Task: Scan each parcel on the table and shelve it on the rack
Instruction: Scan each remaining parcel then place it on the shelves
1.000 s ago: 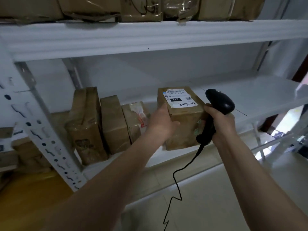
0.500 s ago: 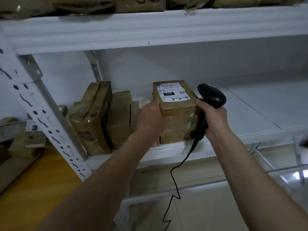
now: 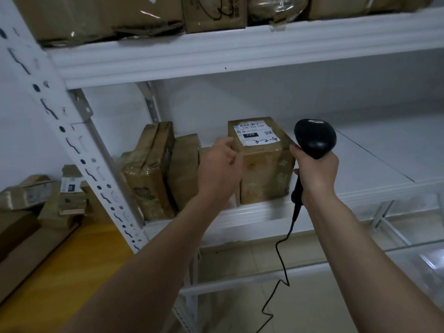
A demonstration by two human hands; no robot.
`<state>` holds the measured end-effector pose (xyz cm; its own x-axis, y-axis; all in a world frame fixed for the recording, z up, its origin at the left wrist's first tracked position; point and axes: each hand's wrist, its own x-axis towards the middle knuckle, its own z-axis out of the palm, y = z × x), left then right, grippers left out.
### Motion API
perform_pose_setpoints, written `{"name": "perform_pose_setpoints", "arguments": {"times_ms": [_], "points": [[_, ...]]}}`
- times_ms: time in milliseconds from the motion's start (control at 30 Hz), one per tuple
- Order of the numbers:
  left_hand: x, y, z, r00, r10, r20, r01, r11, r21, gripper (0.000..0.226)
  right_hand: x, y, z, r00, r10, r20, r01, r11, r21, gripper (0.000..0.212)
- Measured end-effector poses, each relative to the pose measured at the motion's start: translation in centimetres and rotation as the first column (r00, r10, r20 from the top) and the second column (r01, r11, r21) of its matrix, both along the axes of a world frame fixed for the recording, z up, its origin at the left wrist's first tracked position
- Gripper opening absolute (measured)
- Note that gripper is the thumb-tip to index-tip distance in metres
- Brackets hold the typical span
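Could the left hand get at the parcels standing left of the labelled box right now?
Probably yes. The left hand rests on the labelled box, right beside the standing parcels, with nothing between them. The right hand grips the scanner.

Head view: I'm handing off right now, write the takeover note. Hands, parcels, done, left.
Left hand: on the left side of the labelled parcel, fingers curled at its top edge.
Right hand: grips the black corded scanner just right of that parcel.
Parcel: stands on the middle shelf near the front edge, label facing up, right of three other brown parcels standing in a row.
Done: this parcel is on the rack; whether it was scanned cannot be told.
Left: let go of it, then go back for the parcels on the wooden table at lower left.
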<state>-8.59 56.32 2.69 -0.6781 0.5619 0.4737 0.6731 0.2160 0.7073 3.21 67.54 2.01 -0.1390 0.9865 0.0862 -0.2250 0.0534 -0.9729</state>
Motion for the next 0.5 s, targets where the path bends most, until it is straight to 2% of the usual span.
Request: {"name": "perform_pose_setpoints", "arguments": {"times_ms": [67,133,267,400,500], "points": [[-0.3,-1.5,0.1,0.997,-0.032,0.065,0.031,0.999,0.004,0.014,-0.4,-1.6,0.1,1.0,-0.002,0.01,0.002,1.0,0.011,0.016],[-0.8,-3.5,0.0,0.988,-0.084,0.133,0.083,0.996,0.012,0.023,-1.3,-3.7,0.1,0.998,0.055,0.025,-0.055,0.998,-0.004,0.014],[-2.4,-8.7,-0.7,0.985,-0.106,0.133,0.11,0.994,-0.025,0.022,-3.8,-9.1,-0.4,0.964,0.245,0.103,-0.242,0.969,-0.041,0.017],[-5.1,-15.1,-2.0,0.986,-0.056,0.16,0.07,0.995,-0.078,0.018,-6.8,-15.5,-1.3,0.859,0.487,0.158,-0.483,0.873,-0.066,0.011],[-7.5,-19.9,-2.9,0.986,0.022,0.162,0.001,0.991,-0.137,0.02,-9.4,-20.2,-2.1,0.743,0.644,0.179,-0.645,0.762,-0.065,0.008]]}}
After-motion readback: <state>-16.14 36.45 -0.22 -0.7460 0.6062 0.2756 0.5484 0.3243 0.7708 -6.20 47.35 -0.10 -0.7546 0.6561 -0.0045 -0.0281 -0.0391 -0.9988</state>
